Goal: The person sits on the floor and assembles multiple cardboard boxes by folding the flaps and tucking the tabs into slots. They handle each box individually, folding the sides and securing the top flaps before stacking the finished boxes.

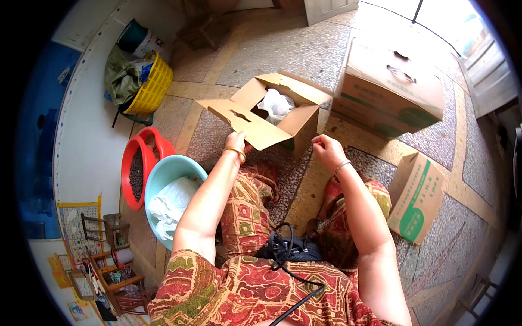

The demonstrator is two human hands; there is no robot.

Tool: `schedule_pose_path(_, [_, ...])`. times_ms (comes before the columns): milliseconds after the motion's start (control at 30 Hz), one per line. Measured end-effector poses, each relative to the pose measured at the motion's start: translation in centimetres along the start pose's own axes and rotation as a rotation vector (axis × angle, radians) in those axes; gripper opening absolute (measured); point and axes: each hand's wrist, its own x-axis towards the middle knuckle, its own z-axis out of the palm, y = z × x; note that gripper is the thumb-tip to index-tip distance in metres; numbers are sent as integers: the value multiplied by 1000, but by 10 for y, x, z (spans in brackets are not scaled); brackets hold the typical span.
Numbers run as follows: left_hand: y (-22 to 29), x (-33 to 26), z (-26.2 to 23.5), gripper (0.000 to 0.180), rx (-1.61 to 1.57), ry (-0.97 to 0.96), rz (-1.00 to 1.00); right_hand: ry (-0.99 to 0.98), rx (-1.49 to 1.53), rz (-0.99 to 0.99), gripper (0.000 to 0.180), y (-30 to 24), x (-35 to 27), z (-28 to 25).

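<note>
An open cardboard box (305,126) stands on the floor in front of me, its top flaps spread outward. Inside it shows a crumpled white plastic bag (277,105). My left hand (235,143) grips the lower edge of the near flap (247,124), which has a cut-out handle hole. Just off the box's near right corner, my right hand (328,152) is closed with the fingers curled in. Whatever may be between those fingers is hidden, and I cannot tell if they touch the box.
A large closed carton (389,89) stands at the far right, a smaller carton (417,198) nearer. To the left are a light-blue basin (157,185) with a white bag, red containers (130,185) of dark granules, and a yellow basket (157,84). A black cable (302,301) crosses my lap.
</note>
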Motion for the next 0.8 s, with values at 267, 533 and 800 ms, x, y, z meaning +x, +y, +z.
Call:
schedule_pose_path(267, [-92, -59, 12, 21, 49, 14, -273, -51, -139, 54, 18, 14, -11, -1])
schedule_pose_path(533, [-141, -122, 1, 19, -3, -3, -284, -55, -155, 117, 17, 52, 8, 14])
schedule_pose_path(800, [-155, -138, -14, 22, -22, -10, -259, 36, -302, 209, 21, 80, 36, 21])
